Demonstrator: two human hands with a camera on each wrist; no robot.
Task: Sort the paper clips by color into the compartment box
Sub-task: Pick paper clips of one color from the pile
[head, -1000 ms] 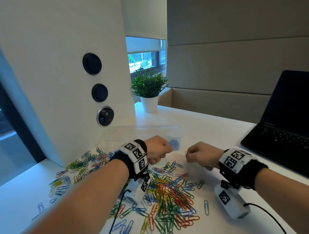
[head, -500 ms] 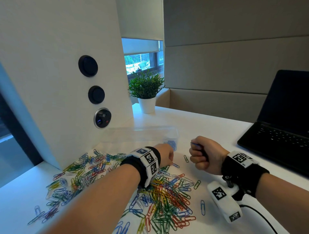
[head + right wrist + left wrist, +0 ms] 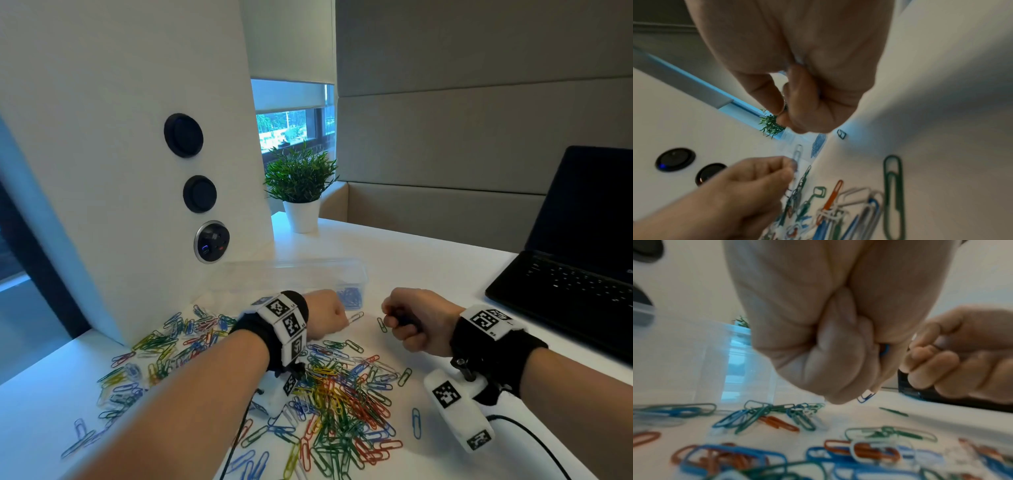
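Head view
- left hand (image 3: 323, 313): curled over far edge of the pile, fingertips pinching a clip (image 3: 355, 317) that stuck out to the right.
- right hand (image 3: 416, 317): curled into a fist above the bench (image 3: 428, 253), right of the left hand; contents hidden here.
- paper clips (image 3: 339, 397): mixed blue, green, red, yellow pile on near bench, a second spread to the left by the white panel (image 3: 120, 154).
- green clip (image 3: 381, 324): lay alone between the two hands.
- compartment box (image 3: 298, 275): clear, far of the hands, against the panel; blue clips (image 3: 350, 296) in its right end compartment.
- laptop (image 3: 575, 260): open, far right.
- plant (image 3: 301, 185): white pot, far on bench.

Left wrist view
- left hand (image 3: 838, 337): fingers folded tight, something blue pinched inside; a blue clip (image 3: 865, 397) poked out below the fingertips.
- right hand (image 3: 957, 353): curled, off to the right.
- paper clips (image 3: 777, 418): blue, green, orange, scattered under the hand.

Right wrist view
- right hand (image 3: 797, 89): thumb and forefinger pressed together; cannot tell what they pinched.
- left hand (image 3: 748, 183): lower left, pinching a pale clip (image 3: 797, 153).
- blue clips (image 3: 818, 144): inside the clear box.
- large green clip (image 3: 894, 191): on bench, right.
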